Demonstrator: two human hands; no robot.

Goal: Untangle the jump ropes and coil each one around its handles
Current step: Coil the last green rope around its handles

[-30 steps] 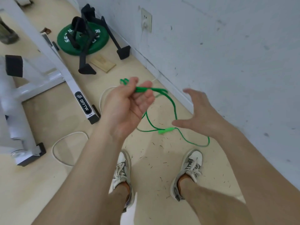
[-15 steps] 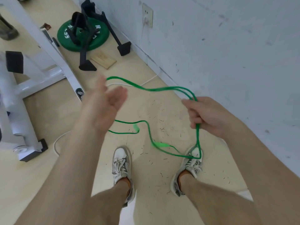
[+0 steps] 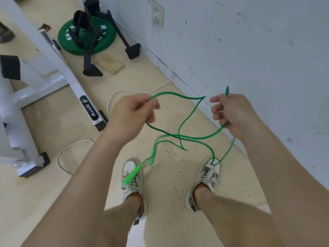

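Left hand (image 3: pixel 132 113): grip closed, fingers pinching one strand of the green jump rope (image 3: pixel 187 120) at chest height.
Right hand (image 3: pixel 231 113): grip closed on the same rope; a short green end projects above the fist.
Rope position: held in the air between both hands, loops crossing below them and sagging toward the shoes.
Handles: one bright green handle (image 3: pixel 132 174) hangs over the left shoe (image 3: pixel 131 179); a second is blurred just above it.
Floor (image 3: pixel 169 175): pale, strewn with small dark specks; white cable (image 3: pixel 124 90) lies near the wall.
Surroundings: green weight plate (image 3: pixel 105 40) and white equipment frame (image 3: pixel 71 81) at left.
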